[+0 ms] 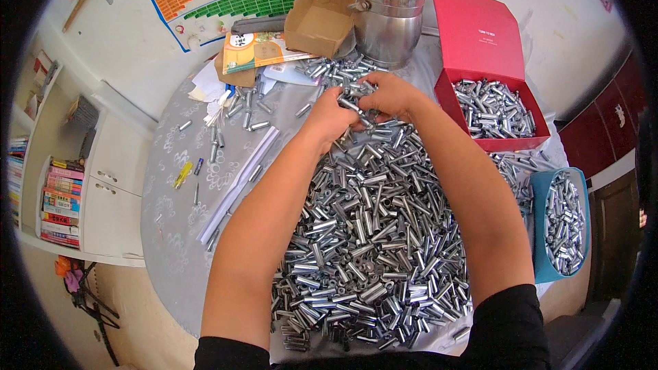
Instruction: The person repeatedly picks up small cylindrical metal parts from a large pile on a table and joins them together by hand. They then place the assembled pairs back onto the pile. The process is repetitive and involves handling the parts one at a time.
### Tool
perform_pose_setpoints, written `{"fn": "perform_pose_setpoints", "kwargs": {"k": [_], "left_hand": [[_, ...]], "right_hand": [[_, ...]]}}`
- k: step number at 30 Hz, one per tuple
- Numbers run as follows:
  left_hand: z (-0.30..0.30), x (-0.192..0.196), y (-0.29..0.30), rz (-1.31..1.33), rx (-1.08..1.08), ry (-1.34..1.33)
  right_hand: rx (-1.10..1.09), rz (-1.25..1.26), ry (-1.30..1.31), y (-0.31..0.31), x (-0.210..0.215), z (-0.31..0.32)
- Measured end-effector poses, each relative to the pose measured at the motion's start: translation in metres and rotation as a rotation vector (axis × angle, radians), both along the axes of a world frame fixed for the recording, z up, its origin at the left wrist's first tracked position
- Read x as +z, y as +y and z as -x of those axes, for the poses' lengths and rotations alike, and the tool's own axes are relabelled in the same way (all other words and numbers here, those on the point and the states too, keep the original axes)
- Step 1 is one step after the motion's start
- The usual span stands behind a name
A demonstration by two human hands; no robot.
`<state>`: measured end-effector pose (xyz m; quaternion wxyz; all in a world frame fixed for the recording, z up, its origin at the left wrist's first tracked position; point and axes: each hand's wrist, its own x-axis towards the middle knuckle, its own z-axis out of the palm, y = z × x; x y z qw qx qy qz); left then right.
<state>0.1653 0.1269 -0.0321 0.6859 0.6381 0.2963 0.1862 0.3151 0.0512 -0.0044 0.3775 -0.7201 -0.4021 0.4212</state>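
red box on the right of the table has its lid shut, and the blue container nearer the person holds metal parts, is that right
Not quite: the head view shows the red box with its lid open, standing up at the back. The blue container does hold metal parts.

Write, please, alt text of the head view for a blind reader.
A bare left hand and right hand handle small metal parts at the far end of a heap of metal sleeves on a table; a red box and blue container hold more.
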Motion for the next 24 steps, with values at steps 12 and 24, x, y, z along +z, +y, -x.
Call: {"fn": "perform_pose_setpoints", "kwargs": {"k": [12,24], "left_hand": [[0.063,0.019,-0.023,-0.105,0.105,-0.050],[0.155,0.056,-0.098,-0.112,0.004,-0.048]], "right_hand": [[0.044,-0.105,0.112,-0.019,0.014,0.051],[0.107,-0.153,0.128,-0.104,0.053,0.134]]}}
